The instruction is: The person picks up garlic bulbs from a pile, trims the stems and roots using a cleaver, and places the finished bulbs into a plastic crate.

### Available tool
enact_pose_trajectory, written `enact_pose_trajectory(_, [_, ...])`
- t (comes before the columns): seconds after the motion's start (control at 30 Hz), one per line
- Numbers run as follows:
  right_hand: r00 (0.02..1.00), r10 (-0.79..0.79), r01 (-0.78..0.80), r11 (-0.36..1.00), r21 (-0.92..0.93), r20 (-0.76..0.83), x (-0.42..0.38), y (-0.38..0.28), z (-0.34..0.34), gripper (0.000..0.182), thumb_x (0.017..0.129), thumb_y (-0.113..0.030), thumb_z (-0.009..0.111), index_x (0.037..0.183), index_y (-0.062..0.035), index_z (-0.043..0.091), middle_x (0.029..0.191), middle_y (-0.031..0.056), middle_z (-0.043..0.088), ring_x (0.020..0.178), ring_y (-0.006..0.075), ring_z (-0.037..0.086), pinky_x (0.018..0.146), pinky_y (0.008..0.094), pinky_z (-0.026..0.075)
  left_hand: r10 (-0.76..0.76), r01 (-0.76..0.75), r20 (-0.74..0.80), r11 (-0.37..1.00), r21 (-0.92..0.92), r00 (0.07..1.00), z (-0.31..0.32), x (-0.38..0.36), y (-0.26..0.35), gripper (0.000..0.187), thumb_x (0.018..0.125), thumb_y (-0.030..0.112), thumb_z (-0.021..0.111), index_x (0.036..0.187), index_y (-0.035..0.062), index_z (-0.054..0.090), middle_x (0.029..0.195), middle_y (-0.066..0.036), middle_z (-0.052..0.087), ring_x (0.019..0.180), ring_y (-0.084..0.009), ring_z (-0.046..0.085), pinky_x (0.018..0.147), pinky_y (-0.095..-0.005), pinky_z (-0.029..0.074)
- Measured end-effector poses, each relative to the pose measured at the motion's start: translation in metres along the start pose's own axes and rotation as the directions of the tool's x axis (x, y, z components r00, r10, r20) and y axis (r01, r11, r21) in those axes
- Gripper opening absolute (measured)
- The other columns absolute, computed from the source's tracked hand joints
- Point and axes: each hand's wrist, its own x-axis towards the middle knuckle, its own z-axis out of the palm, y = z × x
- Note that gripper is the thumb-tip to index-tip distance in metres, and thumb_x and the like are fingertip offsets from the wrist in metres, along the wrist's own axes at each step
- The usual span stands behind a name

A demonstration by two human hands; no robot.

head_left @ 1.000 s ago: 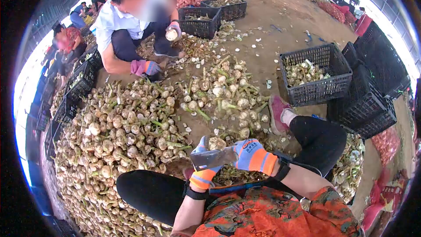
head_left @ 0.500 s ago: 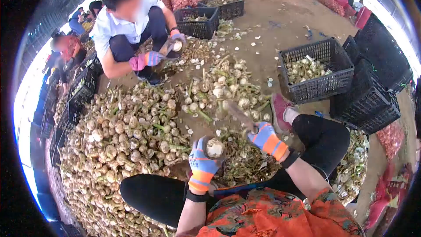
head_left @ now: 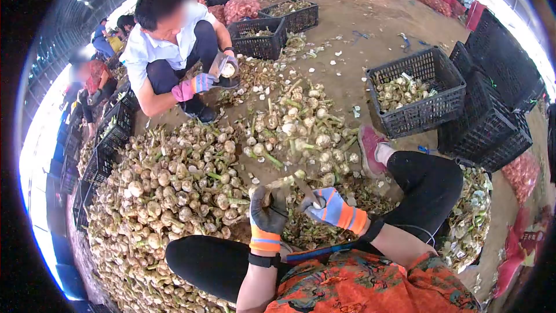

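Observation:
My left hand, in a grey, blue and orange glove, is closed around a garlic bulb mostly hidden by the fingers. Its pale green garlic stem sticks out to the right. A knife is gripped in my right hand, gloved the same way, with its blade close by the stem's end. Below both hands lie stem and skin scraps. A large heap of untrimmed garlic spreads to the left, and a smaller garlic pile lies ahead.
A black crate holding garlic stands at the right, beside stacked crates. Across the heap squats a person with a blade and a garlic bulb. More crates and red net sacks stand behind.
My left hand has turned over, so the bulb's pale cut face no longer shows and a stem points right. The knife has come down and left toward that stem.

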Motion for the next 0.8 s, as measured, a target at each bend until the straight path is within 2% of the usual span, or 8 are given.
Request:
enact_pose_trajectory(0.1, [0.997,0.067,-0.067,0.998,-0.005,0.042,0.003,-0.002,0.004,0.017,0.068,-0.017,0.064,0.079,-0.0046,0.064,0.068,0.0137,0.061,0.061,0.0219,0.061,0.055,0.0319,0.046,-0.029,0.03,0.027,0.999,-0.023,0.999,-0.009,0.004,-0.004,0.007,0.082,0.013,0.054,0.083,0.0073,0.058,0.086,-0.007,0.061,0.084,-0.0215,0.059,0.075,-0.0329,0.052])
enact_pose_trajectory(0.23, [0.958,-0.286,0.274,0.942,-0.193,-0.034,0.006,-0.004,0.004,0.022,0.068,-0.017,0.062,0.087,-0.0054,0.062,0.075,0.0139,0.062,0.067,0.0265,0.061,0.059,0.033,0.047,-0.071,0.067,0.057,0.996,0.062,0.996,-0.022,0.009,-0.014,0.019,0.079,0.02,0.053,0.091,0.0066,0.059,0.093,-0.008,0.061,0.087,-0.0248,0.058,0.078,-0.0387,0.05])
enact_pose_trajectory(0.4, [0.991,-0.119,0.125,0.988,-0.096,0.059,0.007,-0.007,-0.01,0.013,0.076,-0.009,0.057,0.087,-0.0025,0.061,0.072,0.0064,0.063,0.063,0.012,0.058,0.058,0.0284,0.046,-0.15,0.162,0.138,0.984,-0.078,0.979,-0.016,0.006,-0.013,0.01,0.076,0.017,0.055,0.083,0.0098,0.058,0.081,-0.003,0.059,0.077,-0.0184,0.058,0.071,-0.031,0.052])
enact_pose_trajectory(0.5, [0.757,0.639,-0.608,0.614,0.504,0.134,0.001,0.106,-0.027,0.014,0.08,-0.01,0.05,0.088,-0.0016,0.059,0.068,0.0059,0.061,0.061,0.0128,0.057,0.053,0.026,0.043,-0.045,0.048,0.23,0.999,-0.004,0.972,-0.016,0.007,-0.01,0.015,0.077,0.011,0.053,0.063,0.0138,0.048,0.059,0.005,0.047,0.062,-0.0114,0.052,0.06,-0.026,0.051])
enact_pose_trajectory(0.57, [0.953,0.304,-0.273,0.869,0.412,-0.009,0.021,0.142,-0.032,0.014,0.08,-0.009,0.05,0.088,-0.0012,0.058,0.066,0.0052,0.06,0.059,0.0129,0.057,0.052,0.0256,0.043,-0.137,0.18,0.223,0.965,-0.189,0.965,0.0,0.0,-0.009,0.021,0.078,0.011,0.054,0.059,0.0146,0.044,0.056,0.005,0.045,0.055,-0.0088,0.045,0.061,-0.0247,0.05])
enact_pose_trajectory(0.67, [0.88,0.442,-0.406,0.506,0.761,0.175,0.016,0.07,-0.04,0.018,0.082,-0.014,0.048,0.082,-0.0005,0.059,0.057,0.0016,0.052,0.046,0.0145,0.049,0.044,0.0276,0.038,-0.059,0.044,-0.078,0.983,-0.178,0.995,-0.018,0.014,-0.005,0.015,0.08,0.015,0.055,0.067,0.0119,0.049,0.058,0.001,0.043,0.059,-0.013,0.047,0.06,-0.0265,0.051])
enact_pose_trajectory(0.73, [0.967,0.244,-0.198,0.902,0.383,-0.076,0.011,0.066,-0.035,0.027,0.084,-0.022,0.044,0.078,-0.0001,0.059,0.054,0.0031,0.049,0.041,0.0164,0.044,0.041,0.0296,0.037,0.14,-0.14,-0.033,0.99,-0.006,0.99,-0.026,0.018,0.021,0.012,0.079,0.018,0.057,0.07,0.0116,0.051,0.061,-0.001,0.047,0.063,-0.0146,0.05,0.061,-0.0265,0.051])
enact_pose_trajectory(0.8, [0.894,0.447,-0.356,0.743,0.566,-0.024,0.008,0.105,-0.037,0.03,0.085,-0.026,0.042,0.074,-0.0025,0.058,0.056,0.0062,0.051,0.042,0.0202,0.047,0.042,0.0327,0.039,0.291,-0.293,0.108,0.956,0.006,0.951,-0.01,0.001,0.079,0.018,0.076,0.025,0.062,0.08,0.0096,0.055,0.075,-0.005,0.057,0.075,-0.0187,0.055,0.065,-0.0271,0.051])
